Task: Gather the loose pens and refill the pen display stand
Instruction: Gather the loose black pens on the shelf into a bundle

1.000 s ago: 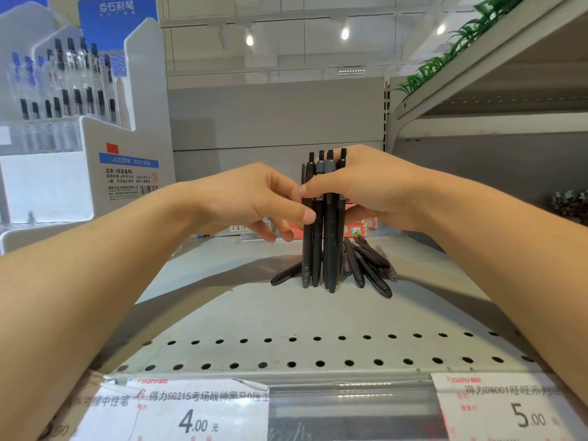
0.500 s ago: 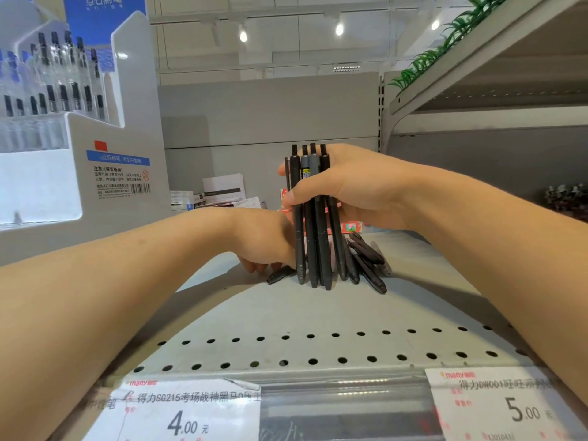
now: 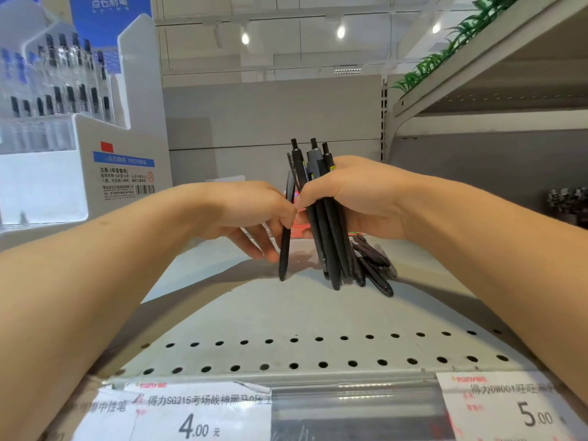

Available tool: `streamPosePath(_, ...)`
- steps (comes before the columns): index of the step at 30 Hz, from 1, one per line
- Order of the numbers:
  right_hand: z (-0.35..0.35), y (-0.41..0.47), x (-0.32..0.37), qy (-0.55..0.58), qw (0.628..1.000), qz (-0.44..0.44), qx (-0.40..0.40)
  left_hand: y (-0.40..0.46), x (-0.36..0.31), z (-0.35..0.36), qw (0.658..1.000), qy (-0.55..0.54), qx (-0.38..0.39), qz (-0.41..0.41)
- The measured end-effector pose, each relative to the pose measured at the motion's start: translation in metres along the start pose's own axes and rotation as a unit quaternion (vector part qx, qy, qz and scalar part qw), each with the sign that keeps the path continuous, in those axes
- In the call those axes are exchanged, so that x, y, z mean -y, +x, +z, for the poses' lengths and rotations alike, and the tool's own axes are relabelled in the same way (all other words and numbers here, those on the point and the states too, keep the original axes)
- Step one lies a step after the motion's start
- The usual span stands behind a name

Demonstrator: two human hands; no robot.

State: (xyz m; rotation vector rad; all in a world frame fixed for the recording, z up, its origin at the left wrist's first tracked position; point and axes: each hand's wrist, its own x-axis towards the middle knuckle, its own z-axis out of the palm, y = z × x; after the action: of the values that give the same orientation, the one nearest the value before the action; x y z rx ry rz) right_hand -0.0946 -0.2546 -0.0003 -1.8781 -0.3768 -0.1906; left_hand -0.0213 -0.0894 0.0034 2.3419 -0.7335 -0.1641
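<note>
Right hand (image 3: 366,198) wrapped around a bundle of black pens (image 3: 327,237), fingers and thumb curled tight about the barrels, held nearly upright with clicker ends up and tips just above the shelf (image 3: 286,313). One grey-barrelled pen among the black ones at the top of the bundle. Left hand (image 3: 251,211) just beside it, thumb and forefinger pinching a single black pen (image 3: 285,246) near its upper half, remaining fingers spread loosely below and behind; pen close to vertical, tip down at or barely off the shelf surface, cannot tell which. Thumb tips of both hands almost touching between the single pen and the bundle.

Behind and right of the bundle, a small heap of loose black pens (image 3: 375,265) lying flat on the shelf, pointing toward the camera, partly hidden by the held ones.

Far left, white pen display stand (image 3: 95,148) with blue header and barcode label on its side, well apart from both hands; clear tiers holding rows of upright pens, blurred.

Along the front edge, perforated metal and a price rail with two tags: 4.00 tag (image 3: 191,418) at left, 5.00 tag (image 3: 509,409) at right. Upper right, another shelf edge (image 3: 477,58) carrying green artificial foliage (image 3: 445,46).
</note>
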Motion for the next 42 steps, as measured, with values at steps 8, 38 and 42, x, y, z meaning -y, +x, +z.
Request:
streamPosePath(8, -0.006, 0.005, -0.003, -0.047, 0.996, 0.004, -0.073, -0.008, -0.005, 0.009, 0.99, -0.032, 0.062, 0.121)
streamPosePath(38, -0.007, -0.001, 0.004, -0.062, 0.998, 0.012, 0.019, 0.017, -0.001, 0.027, 0.964, 0.263, 0.033, 0.012)
streamPosePath(42, -0.007, -0.001, 0.004, -0.069, 0.997, 0.001, 0.019, 0.015, 0.006, 0.018, 0.98, 0.187, 0.037, -0.056)
